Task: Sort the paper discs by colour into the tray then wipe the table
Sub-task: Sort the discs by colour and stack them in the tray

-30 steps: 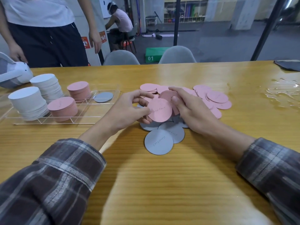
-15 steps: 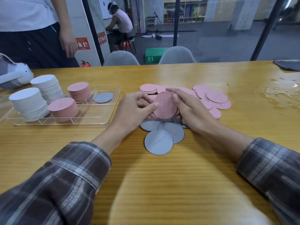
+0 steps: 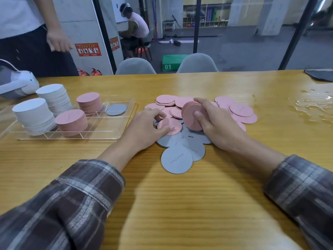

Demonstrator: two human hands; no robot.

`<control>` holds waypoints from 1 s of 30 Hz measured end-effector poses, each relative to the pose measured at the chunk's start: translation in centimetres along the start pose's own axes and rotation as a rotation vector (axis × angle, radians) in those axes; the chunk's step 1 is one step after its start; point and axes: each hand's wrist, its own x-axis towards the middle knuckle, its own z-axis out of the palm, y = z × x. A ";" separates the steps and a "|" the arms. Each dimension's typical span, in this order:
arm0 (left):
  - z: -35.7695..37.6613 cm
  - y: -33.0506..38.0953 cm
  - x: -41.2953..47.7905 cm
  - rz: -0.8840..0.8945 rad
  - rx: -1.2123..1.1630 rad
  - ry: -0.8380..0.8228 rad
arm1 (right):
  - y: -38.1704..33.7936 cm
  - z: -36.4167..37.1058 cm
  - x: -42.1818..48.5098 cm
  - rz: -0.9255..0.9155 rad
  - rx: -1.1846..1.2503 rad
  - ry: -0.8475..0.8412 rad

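White "01" on the front of the green box (image 3: 173, 62)

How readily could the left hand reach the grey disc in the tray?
Probably yes: nothing stands between the left hand and the grey disc, though it pinches a pink disc.

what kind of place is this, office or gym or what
Probably an indoor lab or training hall: a wooden table with a white headset on it, grey chairs, and further back a green box marked 01 and storage shelves.
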 end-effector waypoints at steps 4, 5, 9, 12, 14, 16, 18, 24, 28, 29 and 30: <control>-0.8 0.2 -0.1 0.011 -0.037 -0.022 | 0.0 0.1 -0.1 0.013 0.022 0.021; -1.0 0.2 -0.2 0.020 -0.054 -0.012 | -0.1 0.0 -0.2 0.013 0.028 0.037; -1.7 0.3 -0.1 0.024 -0.211 0.043 | -0.1 0.0 -0.2 0.006 0.047 0.060; -2.0 0.8 -0.3 -0.043 -0.455 -0.007 | -0.2 0.1 -0.1 0.014 0.055 0.031; -1.7 1.3 -0.5 -0.071 -0.542 -0.051 | -0.2 0.2 -0.1 0.009 0.034 0.009; -1.4 1.7 -0.6 -0.050 -0.530 -0.058 | -0.4 0.2 -0.1 -0.022 -0.006 -0.013; -1.3 2.0 -0.7 -0.023 -0.497 -0.055 | -0.6 0.2 -0.1 -0.057 -0.050 -0.034; -1.5 2.0 -0.8 0.027 -0.574 -0.013 | -0.8 0.3 -0.3 -0.065 -0.016 -0.011; -1.1 2.3 -0.7 -0.004 -0.669 0.051 | -1.0 0.3 -0.3 -0.006 0.096 0.004; -0.9 2.4 -0.7 -0.020 -0.680 0.061 | -0.9 0.5 -0.3 0.010 0.145 0.004; -0.6 2.4 -0.7 -0.034 -0.681 0.067 | -0.9 0.5 -0.3 0.030 0.199 0.007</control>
